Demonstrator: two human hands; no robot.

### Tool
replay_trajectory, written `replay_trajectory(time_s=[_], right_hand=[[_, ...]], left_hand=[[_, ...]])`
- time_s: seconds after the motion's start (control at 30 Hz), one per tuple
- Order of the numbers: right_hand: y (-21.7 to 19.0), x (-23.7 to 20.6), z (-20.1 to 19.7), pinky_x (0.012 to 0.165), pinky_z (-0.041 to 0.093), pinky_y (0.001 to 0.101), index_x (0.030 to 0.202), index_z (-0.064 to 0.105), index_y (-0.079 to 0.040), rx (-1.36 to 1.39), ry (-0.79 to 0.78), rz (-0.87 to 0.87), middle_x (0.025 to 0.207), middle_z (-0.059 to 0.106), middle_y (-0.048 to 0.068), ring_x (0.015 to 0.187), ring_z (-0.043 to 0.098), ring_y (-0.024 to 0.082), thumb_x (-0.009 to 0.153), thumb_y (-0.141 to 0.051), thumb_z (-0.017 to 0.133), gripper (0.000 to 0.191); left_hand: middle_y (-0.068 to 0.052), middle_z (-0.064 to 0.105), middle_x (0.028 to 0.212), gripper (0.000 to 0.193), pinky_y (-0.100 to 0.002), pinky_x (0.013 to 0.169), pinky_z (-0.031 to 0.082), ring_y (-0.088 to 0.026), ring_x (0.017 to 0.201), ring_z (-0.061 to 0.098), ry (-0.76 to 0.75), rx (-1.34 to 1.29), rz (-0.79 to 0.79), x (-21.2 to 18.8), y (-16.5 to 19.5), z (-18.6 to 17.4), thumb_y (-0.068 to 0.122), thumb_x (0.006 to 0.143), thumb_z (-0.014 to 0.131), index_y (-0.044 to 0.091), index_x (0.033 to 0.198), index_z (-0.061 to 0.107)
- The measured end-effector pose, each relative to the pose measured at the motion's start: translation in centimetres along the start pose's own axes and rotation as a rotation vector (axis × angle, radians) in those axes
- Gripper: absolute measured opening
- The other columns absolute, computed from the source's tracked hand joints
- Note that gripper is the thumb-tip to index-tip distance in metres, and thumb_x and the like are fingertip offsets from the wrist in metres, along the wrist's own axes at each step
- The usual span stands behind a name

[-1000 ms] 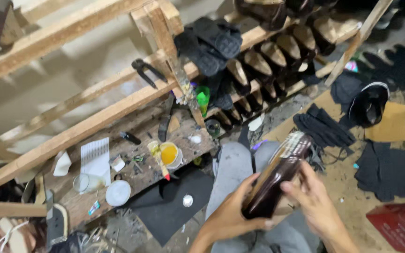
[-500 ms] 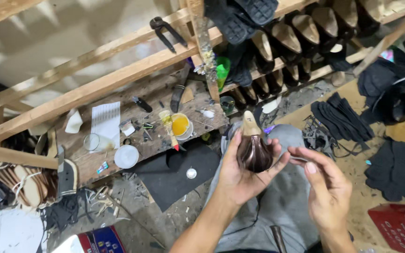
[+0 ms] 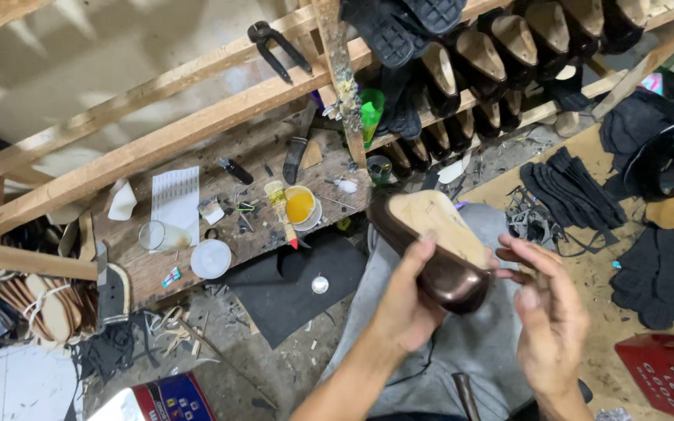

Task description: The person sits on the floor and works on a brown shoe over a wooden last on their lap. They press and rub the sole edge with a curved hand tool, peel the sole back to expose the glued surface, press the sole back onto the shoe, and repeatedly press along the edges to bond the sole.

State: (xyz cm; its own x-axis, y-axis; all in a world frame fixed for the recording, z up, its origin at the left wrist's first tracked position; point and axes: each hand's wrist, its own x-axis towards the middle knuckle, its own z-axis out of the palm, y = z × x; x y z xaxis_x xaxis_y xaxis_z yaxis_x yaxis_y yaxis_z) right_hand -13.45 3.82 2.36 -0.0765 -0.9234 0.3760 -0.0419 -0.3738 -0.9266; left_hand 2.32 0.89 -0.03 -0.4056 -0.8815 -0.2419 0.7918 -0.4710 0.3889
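Two hands at work over my lap: my left hand [image 3: 407, 308] grips a dark shoe [image 3: 431, 249] sole-up, right hand [image 3: 548, 316] spread beside it; steady support should keep it level.

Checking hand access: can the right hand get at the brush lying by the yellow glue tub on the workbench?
Probably yes: the right hand is empty beside the shoe, and nothing blocks the brush, though it lies across the left hand.

White ruled paper sheet [image 3: 175, 201] lying on the wooden bench; red printed crate [image 3: 665, 373] at lower right on the floor; blue-and-red printed box [image 3: 172, 398] at the bottom edge.
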Motion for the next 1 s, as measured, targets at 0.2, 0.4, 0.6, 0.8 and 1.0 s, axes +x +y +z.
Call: replay_trajectory(time_s=[0.2, 0.4, 0.6, 0.8, 1.0], right_hand=[[4.9, -1.6, -0.2, 0.081, 0.054, 0.0460, 0.144, 0.046, -0.001, 0.739, 0.029, 0.431, 0.135, 0.060, 0.017, 0.114, 0.063, 0.029, 0.105, -0.028, 0.051, 0.048], [8.7, -3.9, 0.0, 0.050, 0.052, 0.0313, 0.143, 0.048, 0.004, 1.195, -0.273, 0.838, 0.127, 0.063, 0.031, 0.095, 0.070, 0.034, 0.107, -0.036, 0.039, 0.055], [10.5, -4.2, 1.1, 0.044, 0.050, 0.0256, 0.139, 0.049, 0.007, 1.219, -0.236, 0.944, 0.129, 0.062, 0.028, 0.092, 0.069, 0.028, 0.103, -0.031, 0.040, 0.053], [11.3, -3.7, 1.9, 0.067, 0.059, 0.0442, 0.134, 0.053, 0.002, 0.910, -0.157, 1.022, 0.122, 0.063, 0.023, 0.094, 0.068, 0.031, 0.101, -0.033, 0.041, 0.049], [8.3, 2.9, 2.0, 0.095, 0.052, 0.0451, 0.139, 0.053, 0.001, 0.353, -0.178, 0.504, 0.132, 0.065, 0.018, 0.118, 0.062, 0.026, 0.103, -0.022, 0.049, 0.043]], left_hand=[[-0.012, 0.062, 0.133, 0.063, -0.036, 0.104, 0.048, -0.019, 0.119, 0.059, 0.177, 0.310, 0.370, -0.5, -0.6, 1.2, 0.039, 0.091, 0.074, 0.002, 0.137, 0.052], [-0.008, 0.071, 0.125, 0.046, -0.030, 0.096, 0.056, -0.014, 0.106, 0.068, -0.193, 0.445, 0.660, -1.3, 4.9, 2.8, 0.027, 0.094, 0.072, -0.002, 0.128, 0.060], [-0.006, 0.071, 0.110, 0.030, -0.026, 0.092, 0.055, -0.010, 0.100, 0.067, -0.005, 0.682, 0.668, -1.3, 5.8, 4.2, 0.008, 0.096, 0.074, -0.004, 0.122, 0.063], [-0.004, 0.070, 0.111, 0.035, -0.026, 0.094, 0.054, -0.008, 0.102, 0.065, -0.015, 0.640, 0.673, -1.2, 6.6, 3.6, 0.009, 0.094, 0.075, -0.002, 0.126, 0.062], [-0.004, 0.064, 0.129, 0.057, -0.029, 0.108, 0.048, -0.011, 0.119, 0.060, -0.026, 0.931, 0.889, -0.1, 9.5, 1.0, 0.010, 0.090, 0.077, 0.001, 0.141, 0.051]])
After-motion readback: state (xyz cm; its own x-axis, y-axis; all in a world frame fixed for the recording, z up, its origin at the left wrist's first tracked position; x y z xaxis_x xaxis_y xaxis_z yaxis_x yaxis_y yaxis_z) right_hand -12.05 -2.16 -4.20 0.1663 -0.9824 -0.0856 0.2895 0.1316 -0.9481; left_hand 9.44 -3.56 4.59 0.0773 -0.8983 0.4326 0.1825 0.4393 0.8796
